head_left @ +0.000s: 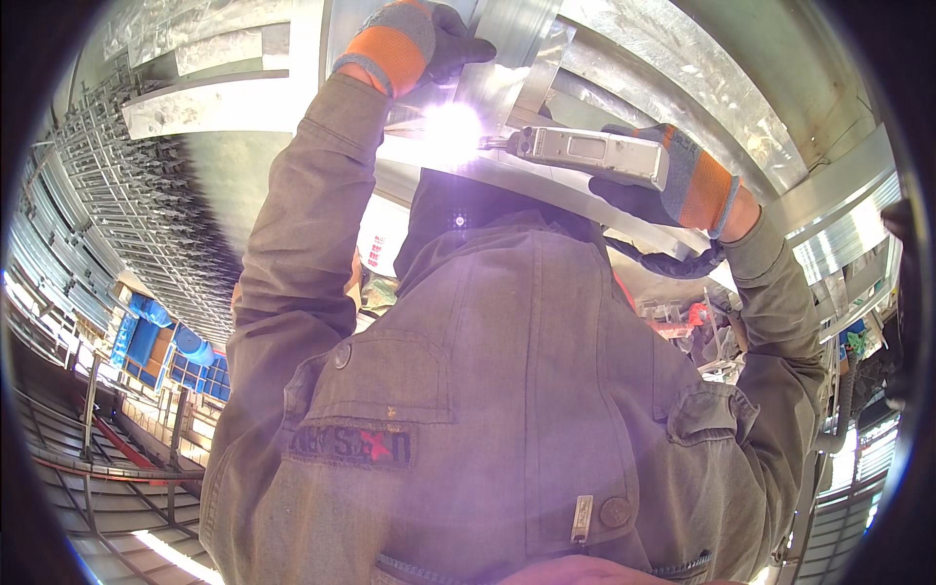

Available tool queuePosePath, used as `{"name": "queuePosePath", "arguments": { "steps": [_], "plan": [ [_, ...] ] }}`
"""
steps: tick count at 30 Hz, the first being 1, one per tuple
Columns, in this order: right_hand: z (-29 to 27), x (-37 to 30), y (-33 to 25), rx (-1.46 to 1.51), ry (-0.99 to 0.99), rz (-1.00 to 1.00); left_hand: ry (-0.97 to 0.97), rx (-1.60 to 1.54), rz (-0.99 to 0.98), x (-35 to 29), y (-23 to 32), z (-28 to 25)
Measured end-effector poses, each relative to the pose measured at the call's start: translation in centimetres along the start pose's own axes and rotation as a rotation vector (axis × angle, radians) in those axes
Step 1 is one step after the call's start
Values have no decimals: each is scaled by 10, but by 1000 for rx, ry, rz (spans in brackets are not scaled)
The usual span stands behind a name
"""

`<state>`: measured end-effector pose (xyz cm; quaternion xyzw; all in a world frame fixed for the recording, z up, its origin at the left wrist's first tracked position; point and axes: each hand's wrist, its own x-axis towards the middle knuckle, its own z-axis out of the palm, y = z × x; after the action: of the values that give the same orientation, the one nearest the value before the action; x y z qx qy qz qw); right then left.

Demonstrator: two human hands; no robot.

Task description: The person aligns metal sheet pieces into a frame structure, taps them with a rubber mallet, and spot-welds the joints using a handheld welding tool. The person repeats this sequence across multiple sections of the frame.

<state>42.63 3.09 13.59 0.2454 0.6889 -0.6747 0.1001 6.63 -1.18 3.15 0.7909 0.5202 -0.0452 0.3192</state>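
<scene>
My right hand [673, 180], in a grey and orange glove with dark fingers, is closed around a grey welding torch [590, 151]. Its narrow tip points left into a glaring white-violet welding arc [450, 135]. Above the arc, my left hand [419, 44], gloved alike, lies against a shiny metal profile [507, 58], fingers bent over it and thumb stretched to the right. The glare hides the seam and the metal right around it. A dark cable [668, 261] hangs below my right hand.
Long metal strips [673, 78] lie across the work surface at the upper right, with another strip [219, 105] at the left. Dense rows of metal rods [146, 185] stand at the left. Blue containers [156, 336] are farther off, near metal railings [93, 409].
</scene>
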Motion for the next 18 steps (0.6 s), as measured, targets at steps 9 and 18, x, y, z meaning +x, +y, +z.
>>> {"name": "queuePosePath", "arguments": {
  "steps": [9,18],
  "plan": [
    [-1,-5,9,-3,-17,2,-194,87,-72,9,11,-6],
    [-4,-11,6,31,-22,116,-362,-655,-649,13,-8,5]
  ]
}}
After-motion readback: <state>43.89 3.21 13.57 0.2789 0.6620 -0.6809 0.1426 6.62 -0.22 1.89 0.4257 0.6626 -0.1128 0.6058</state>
